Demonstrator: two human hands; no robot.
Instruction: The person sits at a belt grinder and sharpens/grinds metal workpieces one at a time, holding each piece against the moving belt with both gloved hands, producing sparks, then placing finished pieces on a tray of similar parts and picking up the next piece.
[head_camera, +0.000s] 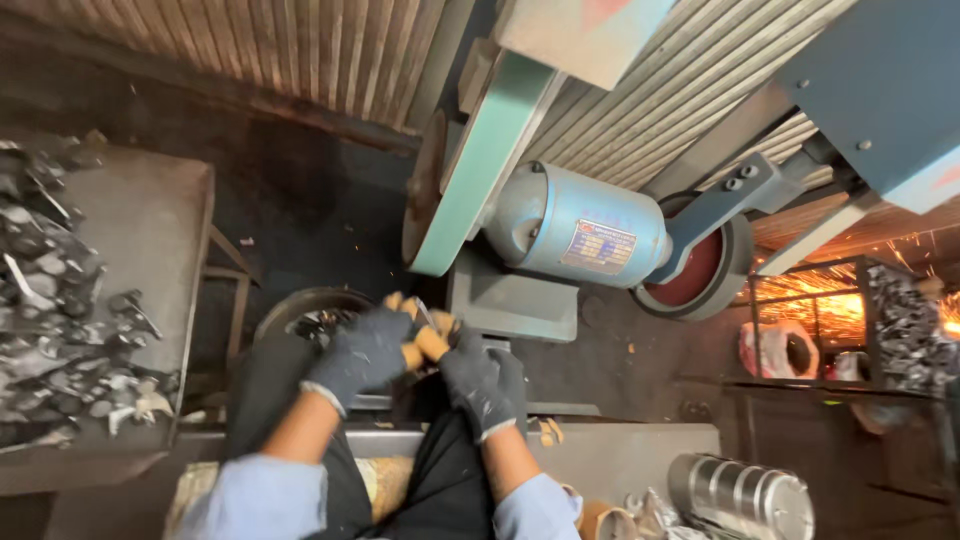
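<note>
1. Desk (150, 215), far left: a heap of small metal pieces (55, 320), likely hard and sharp-edged.
2. Your left hand (362, 352), gloved: grip clenched on one end of a small metal workpiece (424, 315).
3. Your right hand (478, 380): grip clenched on the other end; the piece looks stiff and light, so hold it by its ends.
4. Green belt (490, 150), just above the workpiece.

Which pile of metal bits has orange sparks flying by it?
The dark pile of metal pieces in the wire-frame rack at the right edge; bright orange sparks glow right beside it. The other heap, on the flat grey metal tray at the left, has none.
</note>
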